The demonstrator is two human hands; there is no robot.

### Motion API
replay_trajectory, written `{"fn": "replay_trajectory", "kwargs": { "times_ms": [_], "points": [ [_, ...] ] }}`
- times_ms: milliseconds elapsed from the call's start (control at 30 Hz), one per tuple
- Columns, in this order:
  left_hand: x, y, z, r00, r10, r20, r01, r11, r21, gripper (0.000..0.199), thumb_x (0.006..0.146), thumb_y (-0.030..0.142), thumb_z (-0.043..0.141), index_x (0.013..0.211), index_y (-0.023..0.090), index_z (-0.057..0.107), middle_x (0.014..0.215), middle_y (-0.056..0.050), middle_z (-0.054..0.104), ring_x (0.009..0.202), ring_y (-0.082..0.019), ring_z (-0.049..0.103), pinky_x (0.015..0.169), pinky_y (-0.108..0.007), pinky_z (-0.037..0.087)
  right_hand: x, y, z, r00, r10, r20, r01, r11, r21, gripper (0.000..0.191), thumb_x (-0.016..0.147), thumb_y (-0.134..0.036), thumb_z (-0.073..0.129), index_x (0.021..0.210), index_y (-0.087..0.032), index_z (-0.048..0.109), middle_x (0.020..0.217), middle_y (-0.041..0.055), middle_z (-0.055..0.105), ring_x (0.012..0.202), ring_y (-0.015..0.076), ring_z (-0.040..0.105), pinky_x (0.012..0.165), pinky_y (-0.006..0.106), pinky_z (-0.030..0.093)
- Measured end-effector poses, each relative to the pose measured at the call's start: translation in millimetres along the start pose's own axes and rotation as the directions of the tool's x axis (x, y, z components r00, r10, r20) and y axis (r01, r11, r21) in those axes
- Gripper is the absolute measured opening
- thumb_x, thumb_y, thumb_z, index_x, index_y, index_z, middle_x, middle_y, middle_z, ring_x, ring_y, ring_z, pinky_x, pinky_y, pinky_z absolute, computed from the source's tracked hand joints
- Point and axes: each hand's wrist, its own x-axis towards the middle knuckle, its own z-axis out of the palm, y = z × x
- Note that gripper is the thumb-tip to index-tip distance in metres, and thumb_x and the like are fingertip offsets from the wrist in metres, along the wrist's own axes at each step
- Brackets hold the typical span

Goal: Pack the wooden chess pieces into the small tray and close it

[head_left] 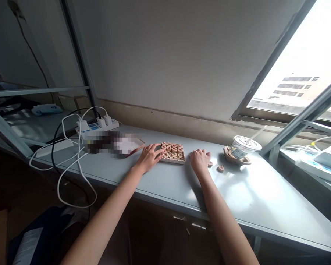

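A shallow, light-coloured box on the desk holds rows of round wooden Chinese chess pieces with red and black characters. My left hand rests at its left side, fingers spread, with fingertips at the box edge. To the right of the box, my right hand is low on the desk, its fingers curled downward. What lies under those fingers is hidden. One loose chess piece lies right beside my right hand, and another loose chess piece is a little farther right.
A lidded plastic cup with a straw stands in a brown holder on the right. Left of my hands is a pixelated patch by a box lid. White cables run from a power strip over the desk edge.
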Motion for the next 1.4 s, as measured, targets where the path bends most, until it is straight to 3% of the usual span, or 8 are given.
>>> {"fn": "replay_trajectory", "kwargs": {
  "times_ms": [200,333,433,700,900,1033,1267,1400],
  "points": [
    [-1,1,-1.5,0.996,-0.068,-0.05,0.066,0.997,-0.03,0.029,0.092,0.039,0.034,0.103,0.02,0.053,0.103,-0.007,0.054,0.098,-0.021,0.049,0.091,-0.037,0.036,1,-4,-6,0.996,0.012,-0.087,0.014,0.956,0.294,0.026,0.084,-0.021,0.044,0.097,-0.018,0.067,0.098,0.012,0.062,0.085,0.0229,0.056,0.077,0.036,0.037],
    [1,0,3.4,0.997,-0.065,0.039,0.066,0.997,-0.043,0.034,0.092,0.038,0.031,0.078,0.018,0.056,0.085,-0.005,0.056,0.086,-0.02,0.051,0.08,-0.034,0.04,3,-19,-6,0.972,-0.17,-0.164,0.236,0.698,0.676,0.027,0.087,-0.033,0.044,0.103,-0.021,0.061,0.099,0.0062,0.061,0.078,0.0164,0.059,0.071,0.029,0.044],
    [1,-1,6.4,0.995,-0.063,0.077,0.07,0.993,-0.091,0.036,0.091,0.039,0.033,0.075,0.018,0.058,0.084,-0.006,0.056,0.086,-0.02,0.052,0.077,-0.032,0.041,-1,-34,0,0.917,-0.309,-0.251,0.391,0.585,0.71,0.028,0.084,-0.032,0.048,0.11,-0.023,0.057,0.106,0.006,0.057,0.085,0.0164,0.059,0.074,0.029,0.046],
    [-1,2,2.8,0.992,-0.091,0.088,0.102,0.986,-0.134,0.035,0.09,0.04,0.035,0.074,0.018,0.058,0.084,-0.005,0.055,0.086,-0.02,0.053,0.076,-0.031,0.042,-7,-39,3,0.904,-0.343,-0.256,0.428,0.747,0.51,0.02,0.084,-0.03,0.052,0.103,-0.024,0.054,0.101,0.0049,0.063,0.097,0.0209,0.055,0.08,0.034,0.038],
    [-1,4,1.9,0.991,-0.101,0.091,0.113,0.983,-0.143,0.034,0.089,0.039,0.037,0.073,0.018,0.059,0.084,-0.006,0.056,0.084,-0.02,0.053,0.072,-0.031,0.043,-11,-43,-3,0.887,-0.38,-0.261,0.461,0.752,0.471,0.014,0.087,-0.03,0.046,0.093,-0.024,0.057,0.098,0.0029,0.066,0.094,0.0189,0.057,0.079,0.03,0.035],
    [-1,4,0.7,0.991,-0.102,0.09,0.114,0.984,-0.138,0.033,0.088,0.039,0.038,0.073,0.019,0.059,0.083,-0.005,0.056,0.084,-0.019,0.053,0.074,-0.031,0.043,-11,-40,-6,0.925,-0.265,-0.273,0.365,0.82,0.442,0.022,0.088,-0.028,0.041,0.104,-0.023,0.055,0.101,0.0047,0.064,0.091,0.0188,0.057,0.078,0.032,0.035],
    [-2,4,0.5,0.992,-0.099,0.078,0.109,0.984,-0.143,0.035,0.087,0.036,0.041,0.064,0.018,0.06,0.078,-0.005,0.057,0.084,-0.019,0.054,0.073,-0.029,0.042,1,-5,9,0.968,0.216,-0.125,-0.182,0.953,0.241,0.042,0.088,-0.035,0.038,0.124,-0.018,0.049,0.132,0.018,0.043,0.121,0.0326,0.038,0.092,0.052,0.028],
    [-2,4,1.0,0.989,-0.116,0.089,0.127,0.981,-0.143,0.036,0.087,0.036,0.042,0.061,0.018,0.059,0.08,-0.005,0.059,0.086,-0.019,0.054,0.073,-0.029,0.042,5,6,24,0.981,0.193,0.018,-0.194,0.966,0.173,0.041,0.09,-0.034,0.032,0.12,-0.015,0.053,0.121,0.02,0.052,0.116,0.0339,0.043,0.086,0.05,0.034]
  ]
}}
